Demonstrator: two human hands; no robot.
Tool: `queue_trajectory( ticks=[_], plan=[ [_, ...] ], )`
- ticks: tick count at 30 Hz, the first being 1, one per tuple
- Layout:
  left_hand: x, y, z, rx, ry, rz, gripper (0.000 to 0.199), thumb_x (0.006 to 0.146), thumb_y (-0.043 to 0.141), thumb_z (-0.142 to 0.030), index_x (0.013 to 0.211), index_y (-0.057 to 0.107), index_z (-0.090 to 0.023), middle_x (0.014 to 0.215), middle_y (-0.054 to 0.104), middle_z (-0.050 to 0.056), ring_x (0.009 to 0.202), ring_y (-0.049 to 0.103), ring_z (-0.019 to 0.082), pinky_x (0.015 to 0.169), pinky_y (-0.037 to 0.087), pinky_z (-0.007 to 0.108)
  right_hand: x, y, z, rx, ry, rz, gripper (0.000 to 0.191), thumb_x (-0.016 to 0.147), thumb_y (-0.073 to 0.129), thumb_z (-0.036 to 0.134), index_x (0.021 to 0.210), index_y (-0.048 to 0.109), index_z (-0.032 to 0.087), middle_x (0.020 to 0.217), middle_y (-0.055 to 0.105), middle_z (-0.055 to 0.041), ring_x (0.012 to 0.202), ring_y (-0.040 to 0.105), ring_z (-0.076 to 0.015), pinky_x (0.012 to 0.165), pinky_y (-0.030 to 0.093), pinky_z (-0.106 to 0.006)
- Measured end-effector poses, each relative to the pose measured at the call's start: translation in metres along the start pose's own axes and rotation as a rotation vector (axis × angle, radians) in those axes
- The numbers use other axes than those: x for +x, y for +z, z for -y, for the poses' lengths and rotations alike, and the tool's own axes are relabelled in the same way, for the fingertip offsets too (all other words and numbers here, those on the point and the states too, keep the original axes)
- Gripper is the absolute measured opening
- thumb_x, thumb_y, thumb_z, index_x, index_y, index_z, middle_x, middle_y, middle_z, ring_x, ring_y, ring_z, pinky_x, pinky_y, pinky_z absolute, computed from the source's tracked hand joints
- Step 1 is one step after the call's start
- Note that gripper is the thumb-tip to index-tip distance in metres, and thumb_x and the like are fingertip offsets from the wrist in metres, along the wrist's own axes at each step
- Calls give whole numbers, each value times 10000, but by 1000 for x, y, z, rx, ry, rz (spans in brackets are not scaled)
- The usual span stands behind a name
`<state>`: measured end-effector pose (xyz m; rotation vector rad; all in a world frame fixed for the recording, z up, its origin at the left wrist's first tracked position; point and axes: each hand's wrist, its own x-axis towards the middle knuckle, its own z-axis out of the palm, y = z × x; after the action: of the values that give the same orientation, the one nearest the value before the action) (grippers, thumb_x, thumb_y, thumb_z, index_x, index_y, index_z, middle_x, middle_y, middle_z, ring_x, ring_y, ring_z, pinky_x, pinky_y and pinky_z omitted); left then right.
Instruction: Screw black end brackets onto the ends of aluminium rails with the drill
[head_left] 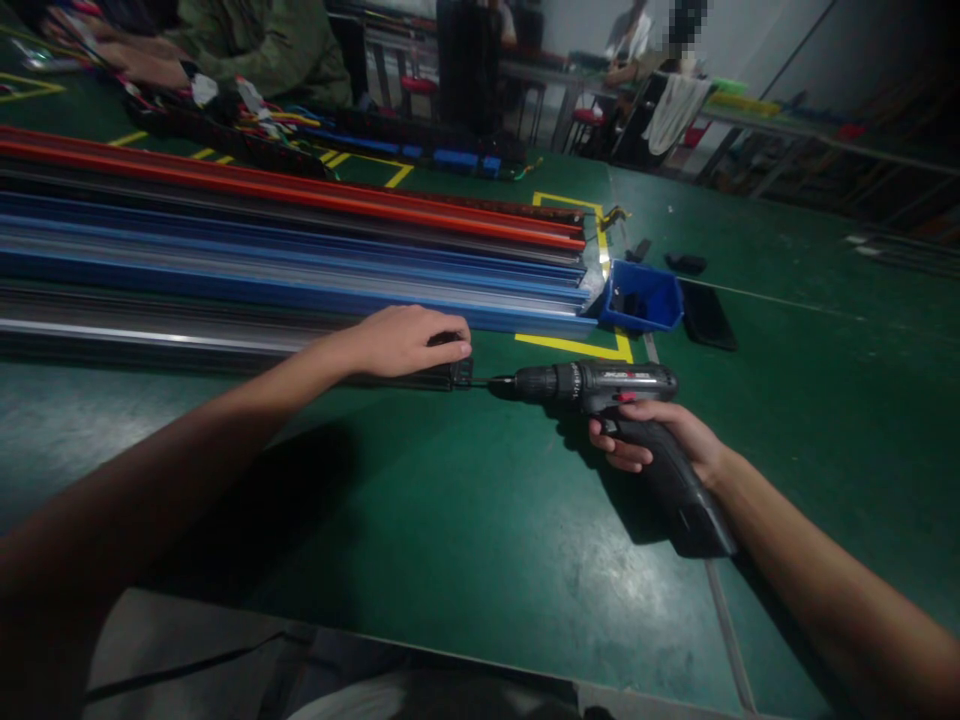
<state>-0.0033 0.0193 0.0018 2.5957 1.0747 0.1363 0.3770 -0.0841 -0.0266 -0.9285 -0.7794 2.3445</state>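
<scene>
My right hand (pixel 652 440) grips a black cordless drill (pixel 622 385) by its handle, fingers curled near the trigger. The drill lies level and points left, its bit (pixel 480 381) meeting the end of a long dark metal profile (pixel 187 335). A black end cap (pixel 461 373) sits at that end. Over the same end, my left hand (pixel 412 340) is closed, thumb and fingers around the profile and cap. Whether a screw is on the bit tip is too small to tell.
Blue profiles (pixel 300 265) and red profiles (pixel 300 185) lie behind the dark one on the green table (pixel 465 520). A blue bin (pixel 645 295) with small dark parts stands at their right ends, beside a black flat object (pixel 709 315). Across the table, a person (pixel 262 50) handles wires.
</scene>
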Motion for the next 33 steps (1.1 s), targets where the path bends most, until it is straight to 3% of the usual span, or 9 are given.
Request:
queue_trajectory(
  ticks=[33],
  plan=[
    [1,0,2,13,2,-2,463,1026,381,-611,1085,695,-277,1038,759,10,888,681,203,740,410,294,-1,1,0,2,3,-28,280,926,663,286,1018,738,31,841,687,-110,491,452,-64,535,505,-220]
  ],
)
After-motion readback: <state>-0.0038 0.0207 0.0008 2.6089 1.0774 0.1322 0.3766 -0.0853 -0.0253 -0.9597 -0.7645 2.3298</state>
